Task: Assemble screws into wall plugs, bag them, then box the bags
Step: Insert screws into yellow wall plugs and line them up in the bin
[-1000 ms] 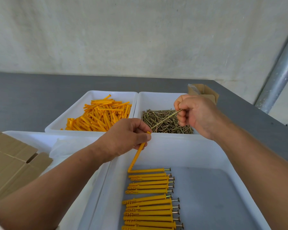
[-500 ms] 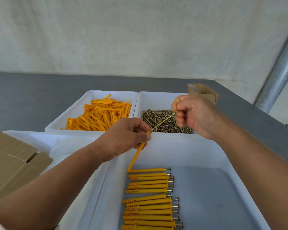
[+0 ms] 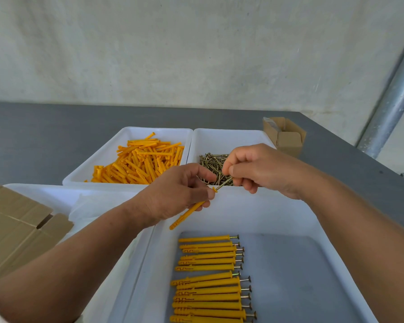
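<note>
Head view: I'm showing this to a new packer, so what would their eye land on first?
Mid-frame, the left hand pinches an orange wall plug while the right hand holds a screw at its open end. Just below, a neat row of assembled plugs lies in the near white tray; behind, a bright heap of loose plugs sits in the far left tray.

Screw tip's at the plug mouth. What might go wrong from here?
The screw looks slightly off line with the plug; it may skid off the mouth or jam crooked. If the right hand or left hand slips, a part could drop onto the finished row.
</note>
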`<control>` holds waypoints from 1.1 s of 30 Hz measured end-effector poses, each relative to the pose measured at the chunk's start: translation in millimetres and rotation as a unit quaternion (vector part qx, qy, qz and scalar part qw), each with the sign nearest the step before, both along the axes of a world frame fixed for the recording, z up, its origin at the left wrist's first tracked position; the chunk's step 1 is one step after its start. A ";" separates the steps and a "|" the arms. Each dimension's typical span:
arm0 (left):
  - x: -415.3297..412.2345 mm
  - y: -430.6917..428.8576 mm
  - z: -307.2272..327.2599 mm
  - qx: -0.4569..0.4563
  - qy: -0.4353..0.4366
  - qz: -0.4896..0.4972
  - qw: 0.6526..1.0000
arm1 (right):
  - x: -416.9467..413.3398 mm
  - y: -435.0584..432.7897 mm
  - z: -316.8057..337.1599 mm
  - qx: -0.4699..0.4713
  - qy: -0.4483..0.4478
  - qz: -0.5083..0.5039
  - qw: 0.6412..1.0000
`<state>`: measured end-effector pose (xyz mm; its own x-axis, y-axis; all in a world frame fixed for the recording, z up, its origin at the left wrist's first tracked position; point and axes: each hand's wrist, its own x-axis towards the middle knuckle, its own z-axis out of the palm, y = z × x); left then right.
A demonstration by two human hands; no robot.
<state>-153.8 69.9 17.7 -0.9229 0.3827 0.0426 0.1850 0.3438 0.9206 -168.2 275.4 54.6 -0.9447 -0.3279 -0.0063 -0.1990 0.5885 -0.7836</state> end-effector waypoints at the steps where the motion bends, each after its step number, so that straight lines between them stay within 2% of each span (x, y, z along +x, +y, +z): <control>1: -0.1 0.3 0.0 -0.002 0.002 -0.001 1.000 | 1.9 -2.3 -0.3 0.022 0.005 0.011 1.000; 9: 1.5 0.8 2.1 -0.019 0.013 -0.007 1.000 | 13.7 -15.3 2.2 0.127 0.035 0.085 0.988; 14: 1.9 1.2 1.7 -0.047 0.020 -0.017 0.999 | 17.9 -19.8 2.4 0.207 0.076 0.091 0.971; 17: 0.7 0.5 1.2 -0.030 0.009 -0.008 0.999 | 18.7 -19.3 1.4 0.244 0.040 0.100 0.964; 21: -3.3 -3.5 0.7 0.047 0.011 0.053 0.997 | 18.9 -16.6 -2.1 0.261 -0.062 0.121 0.956; 27: -14.4 -14.5 -0.8 0.079 0.080 0.188 0.976 | 18.6 -20.9 -15.9 0.306 -0.107 0.131 0.937; 30: -23.1 -22.3 -3.2 0.036 0.113 0.257 0.959 | 19.8 -22.9 -19.2 0.336 -0.110 0.127 0.927; 33: -28.0 -30.0 -5.8 -0.088 0.166 0.319 0.929 | 21.6 -26.7 -22.1 0.370 -0.117 0.131 0.912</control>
